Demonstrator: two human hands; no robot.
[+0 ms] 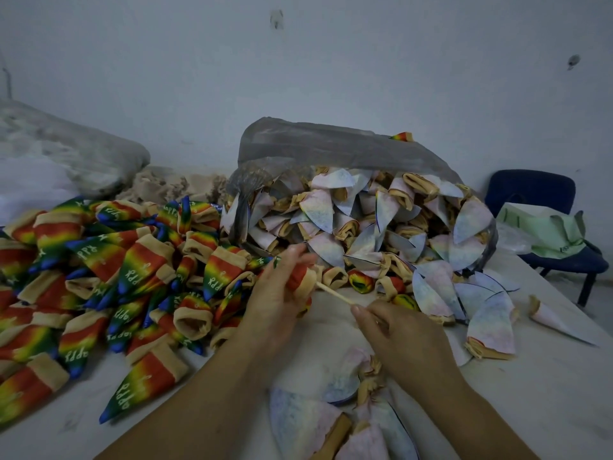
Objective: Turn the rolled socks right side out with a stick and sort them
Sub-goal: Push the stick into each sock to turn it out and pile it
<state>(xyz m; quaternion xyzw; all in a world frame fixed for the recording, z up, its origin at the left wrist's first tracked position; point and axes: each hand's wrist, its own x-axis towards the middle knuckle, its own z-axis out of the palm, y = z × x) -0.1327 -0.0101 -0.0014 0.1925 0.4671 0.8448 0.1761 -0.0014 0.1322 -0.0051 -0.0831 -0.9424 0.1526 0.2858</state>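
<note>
Bare whitish wall [331,61] runs behind a white table [530,376] heaped with socks. Toward the person's left lies a big spread of rainbow socks [99,277], bright side out with tan cuffs showing. In the middle a grey plastic bag [331,144] lies on its side and spills pale socks [365,220], rolled into cones with the washed-out inner face outward; a few more of these lie at the near edge, close to the person's body. A blue chair [530,187] stands off to the right, past the table corner. The left hand [278,300] has its fingers curled round one sock [300,278], red and tan, held just above the table between the two heaps. A thin wooden stick [335,294] goes into that sock's open cuff, and the right hand [401,336] pinches the stick's other end between thumb and fingertips. From where I stand the sock looks light, soft and stretchy, so it should bunch and slide rather than resist. The cuff seems the sensible place to hold, since the doubled band gives the fingers something firm while the stick pushes the toe through. The stick looks slim and stiff, and I would guess it could snag the knit or slip sideways if driven hard.
</note>
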